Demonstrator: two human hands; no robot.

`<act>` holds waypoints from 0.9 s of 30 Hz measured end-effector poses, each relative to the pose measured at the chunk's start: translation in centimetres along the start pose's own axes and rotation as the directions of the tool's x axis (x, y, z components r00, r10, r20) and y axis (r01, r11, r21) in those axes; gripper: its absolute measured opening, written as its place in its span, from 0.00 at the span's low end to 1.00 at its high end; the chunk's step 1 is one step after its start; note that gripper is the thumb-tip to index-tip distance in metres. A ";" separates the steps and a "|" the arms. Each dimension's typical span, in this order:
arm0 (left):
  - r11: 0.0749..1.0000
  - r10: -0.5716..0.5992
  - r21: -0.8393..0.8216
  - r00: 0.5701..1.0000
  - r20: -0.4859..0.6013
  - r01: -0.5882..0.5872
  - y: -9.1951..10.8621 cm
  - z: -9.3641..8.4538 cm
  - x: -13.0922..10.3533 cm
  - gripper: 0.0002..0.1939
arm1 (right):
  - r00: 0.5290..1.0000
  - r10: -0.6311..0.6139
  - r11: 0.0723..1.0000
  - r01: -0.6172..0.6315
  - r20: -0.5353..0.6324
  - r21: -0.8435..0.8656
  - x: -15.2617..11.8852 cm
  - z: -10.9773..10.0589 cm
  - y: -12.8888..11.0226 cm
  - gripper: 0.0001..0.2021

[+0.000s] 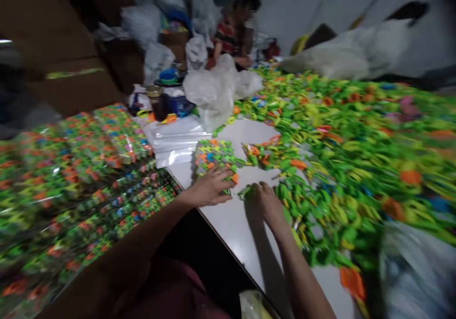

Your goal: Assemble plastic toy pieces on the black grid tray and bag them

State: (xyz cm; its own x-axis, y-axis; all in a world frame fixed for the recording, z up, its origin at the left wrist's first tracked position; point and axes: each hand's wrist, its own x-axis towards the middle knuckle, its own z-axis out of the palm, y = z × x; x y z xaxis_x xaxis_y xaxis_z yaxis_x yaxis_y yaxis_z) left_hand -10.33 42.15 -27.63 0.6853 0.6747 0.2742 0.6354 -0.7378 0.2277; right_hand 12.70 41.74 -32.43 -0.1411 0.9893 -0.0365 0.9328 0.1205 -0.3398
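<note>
My left hand (pixel 210 188) lies over the near side of a neat block of small coloured plastic pieces (pixel 210 155), green, orange, blue and grey. Its fingers curve over the corner of the block, with the thumb lower on the near side. To the right, my right hand (pixel 266 199) is over the white tabletop, fingertips drawn together at a small green plastic piece (pixel 245 193). Blur hides the exact kind of the pieces. A large loose heap of similar pieces (pixel 331 181), mostly green and yellow, reaches close to my right hand.
Clear plastic bags (pixel 181 138) lie flat beyond the block. At left are rows of packed, film-wrapped blocks (pixel 103 138). A jar (pixel 155 101) and a crumpled white bag (pixel 213 89) stand farther back. Another person (pixel 235 39) sits at the far end. A plastic bag (pixel 416 267) is at near right.
</note>
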 end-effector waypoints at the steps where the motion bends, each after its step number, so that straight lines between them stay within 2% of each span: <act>1: 1.000 -0.002 -0.019 1.000 -0.014 0.001 -0.1 0.0 0.0 0.15 | 0.999 0.047 0.999 -0.047 0.008 0.005 -0.7 -0.7 0.7 0.13; 3: 0.998 0.001 -0.058 1.000 -0.019 -0.002 0.1 -0.1 0.0 0.15 | 0.993 0.115 0.986 -0.118 0.026 0.119 -1.7 -1.5 0.9 0.10; 5: 0.996 0.001 -0.090 1.000 -0.006 -0.001 0.4 -0.5 0.1 0.15 | 0.985 0.173 0.913 -0.164 0.009 0.374 -2.4 -1.7 0.1 0.06; 8: 0.993 -0.007 -0.120 1.000 0.021 0.010 0.6 -0.9 0.4 0.15 | 0.974 0.228 0.654 -0.151 -0.003 0.741 -3.3 -0.4 -2.0 0.13; 10: 0.992 -0.007 -0.126 0.999 0.039 0.012 0.5 -1.0 0.6 0.16 | 0.977 0.209 0.514 -0.132 0.025 0.848 -3.7 1.3 -3.6 0.14; 12: 0.992 0.007 -0.126 0.999 0.040 -0.002 0.3 -1.0 0.8 0.17 | 0.980 0.193 0.450 -0.129 0.044 0.884 -3.9 3.2 -4.9 0.14; 13: 0.992 0.018 -0.125 0.999 0.036 -0.014 0.3 -1.0 0.8 0.17 | 0.981 0.193 0.446 -0.113 0.028 0.888 -3.9 4.0 -5.3 0.14; 15: 0.993 0.032 -0.118 0.999 0.018 -0.030 0.3 -1.0 0.8 0.18 | 0.983 0.171 0.498 -0.030 -0.064 0.867 -3.8 5.2 -5.6 0.14; 17: 0.995 0.024 -0.099 1.000 -0.014 -0.025 0.5 -0.8 0.7 0.19 | 0.980 0.093 0.607 0.086 -0.178 0.790 -3.5 5.8 -5.5 0.14; 19: 0.998 0.011 -0.069 0.999 -0.039 -0.013 0.5 -0.4 0.7 0.19 | 0.971 0.008 0.716 0.161 -0.238 0.679 -3.0 6.1 -5.4 0.15; 23: 0.999 0.007 0.037 0.999 -0.043 -0.006 0.3 0.1 1.1 0.18 | 0.978 -0.058 0.853 0.153 -0.200 0.499 -1.6 6.6 -6.4 0.16; 27: 0.997 0.000 0.075 0.997 -0.071 0.005 0.1 0.0 1.0 0.14 | 0.982 -0.056 0.876 0.136 -0.183 0.463 -1.8 6.4 -7.3 0.15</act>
State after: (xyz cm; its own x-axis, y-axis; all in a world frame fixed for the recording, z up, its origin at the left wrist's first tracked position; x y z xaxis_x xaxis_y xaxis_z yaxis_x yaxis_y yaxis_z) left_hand -9.51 42.76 -27.34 0.6583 0.6719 0.3395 0.6640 -0.7307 0.1585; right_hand 4.00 38.51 -35.84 -0.1300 0.9794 0.1546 0.6441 0.2019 -0.7378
